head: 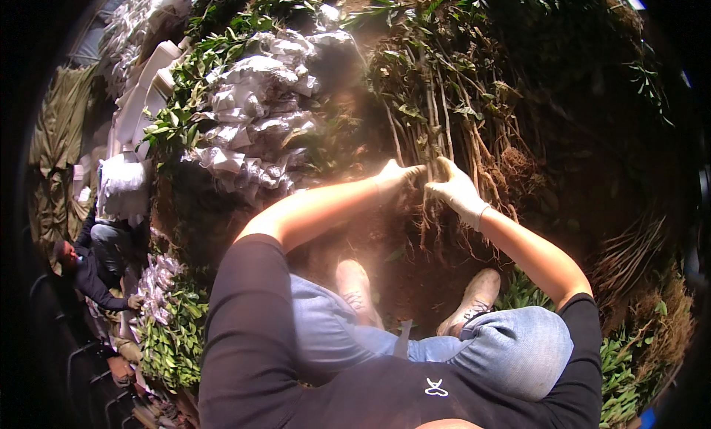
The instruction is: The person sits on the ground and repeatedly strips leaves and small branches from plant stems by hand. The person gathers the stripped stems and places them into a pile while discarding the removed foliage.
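In front of me, both gloved hands meet at the lower stems of a bundle of bare-root saplings [434, 115]. My left hand [397, 177] grips the stems from the left, its fingertips partly hidden behind them. On the right side, my right hand [456, 191] curls its thumb and fingers around the same stems. Thin brown roots [425, 221] hang just below the hands. More leafy saplings [477, 101] lie side by side behind and to the right, with a reddish root clump [517, 162] near my right hand.
Silvery plastic-wrapped root bundles [250, 101] with green leaves are piled at left. A person [91, 273] crouches at far left, one hand on wrapped plants. My shoes [355, 287] stand on brown soil. Bare stems [630, 251] and leafy plants [625, 368] lie at right.
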The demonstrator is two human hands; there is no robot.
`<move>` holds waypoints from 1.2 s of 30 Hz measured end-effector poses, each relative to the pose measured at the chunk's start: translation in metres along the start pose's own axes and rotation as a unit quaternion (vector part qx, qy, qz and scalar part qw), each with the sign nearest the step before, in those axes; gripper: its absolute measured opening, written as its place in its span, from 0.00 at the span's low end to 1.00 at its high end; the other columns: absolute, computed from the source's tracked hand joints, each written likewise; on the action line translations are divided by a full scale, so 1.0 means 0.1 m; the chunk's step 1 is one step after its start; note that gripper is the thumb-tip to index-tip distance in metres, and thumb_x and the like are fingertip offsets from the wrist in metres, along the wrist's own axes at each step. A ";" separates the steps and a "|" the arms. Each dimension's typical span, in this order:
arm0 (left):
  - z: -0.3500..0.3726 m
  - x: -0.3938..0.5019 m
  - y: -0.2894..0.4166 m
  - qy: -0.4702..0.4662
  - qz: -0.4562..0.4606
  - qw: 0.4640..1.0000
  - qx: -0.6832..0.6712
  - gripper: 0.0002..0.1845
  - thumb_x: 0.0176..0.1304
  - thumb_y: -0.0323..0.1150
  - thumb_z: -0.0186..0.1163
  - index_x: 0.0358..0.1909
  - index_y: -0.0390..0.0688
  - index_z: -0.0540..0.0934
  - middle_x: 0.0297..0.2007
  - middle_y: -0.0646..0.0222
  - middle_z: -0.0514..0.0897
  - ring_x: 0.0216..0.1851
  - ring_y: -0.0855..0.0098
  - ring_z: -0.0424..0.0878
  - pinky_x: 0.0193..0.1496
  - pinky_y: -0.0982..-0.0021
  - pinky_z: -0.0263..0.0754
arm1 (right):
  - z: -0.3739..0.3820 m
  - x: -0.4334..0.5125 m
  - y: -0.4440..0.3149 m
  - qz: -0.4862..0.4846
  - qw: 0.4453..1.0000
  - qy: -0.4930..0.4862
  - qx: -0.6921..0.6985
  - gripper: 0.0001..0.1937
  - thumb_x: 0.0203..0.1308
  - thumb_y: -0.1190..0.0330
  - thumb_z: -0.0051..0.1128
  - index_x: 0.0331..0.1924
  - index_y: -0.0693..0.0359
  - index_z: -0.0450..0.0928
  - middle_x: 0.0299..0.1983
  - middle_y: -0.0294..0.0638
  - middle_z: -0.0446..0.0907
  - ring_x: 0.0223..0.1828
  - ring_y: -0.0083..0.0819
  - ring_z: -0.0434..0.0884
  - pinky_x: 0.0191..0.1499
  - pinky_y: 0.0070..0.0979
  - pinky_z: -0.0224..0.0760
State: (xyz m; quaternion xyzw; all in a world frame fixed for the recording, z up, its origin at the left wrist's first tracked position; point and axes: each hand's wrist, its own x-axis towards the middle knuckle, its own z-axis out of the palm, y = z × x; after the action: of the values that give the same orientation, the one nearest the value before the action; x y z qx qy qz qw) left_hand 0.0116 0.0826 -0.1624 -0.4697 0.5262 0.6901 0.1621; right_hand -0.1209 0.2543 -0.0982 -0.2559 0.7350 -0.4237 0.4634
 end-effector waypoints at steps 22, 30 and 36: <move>0.07 0.12 0.56 -0.021 0.061 0.987 -0.148 0.32 0.81 0.59 0.49 0.54 0.38 0.86 0.41 0.59 0.91 0.37 0.63 0.89 0.46 0.60 0.88 | -0.74 -0.41 -0.70 -0.060 0.932 0.087 -0.347 0.24 0.67 0.56 0.60 0.65 0.54 0.79 0.49 0.49 0.88 0.50 0.48 0.87 0.53 0.40 0.80; 0.04 -0.72 0.83 0.057 0.169 0.972 -0.150 0.18 0.75 0.44 0.63 0.54 0.40 0.82 0.42 0.68 0.86 0.40 0.74 0.82 0.49 0.68 0.82 | -0.12 -0.64 -0.79 -0.263 0.914 0.050 -0.304 0.12 0.68 0.61 0.66 0.52 0.52 0.84 0.42 0.40 0.87 0.40 0.36 0.88 0.44 0.33 0.82; -0.39 -0.37 0.58 0.056 0.107 0.988 -0.097 0.15 0.74 0.33 0.62 0.56 0.36 0.79 0.47 0.64 0.85 0.48 0.71 0.82 0.53 0.65 0.81 | -0.36 -0.23 -0.52 -0.146 0.916 0.101 -0.360 0.23 0.69 0.57 0.64 0.64 0.54 0.76 0.55 0.46 0.81 0.54 0.43 0.84 0.57 0.37 0.79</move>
State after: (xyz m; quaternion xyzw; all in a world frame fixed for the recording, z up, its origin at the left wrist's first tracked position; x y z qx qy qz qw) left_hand 0.0074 0.0354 -0.0997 -0.4619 0.5124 0.7238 0.0113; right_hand -0.1436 0.2596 -0.0355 -0.4661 0.8349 -0.2170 0.1963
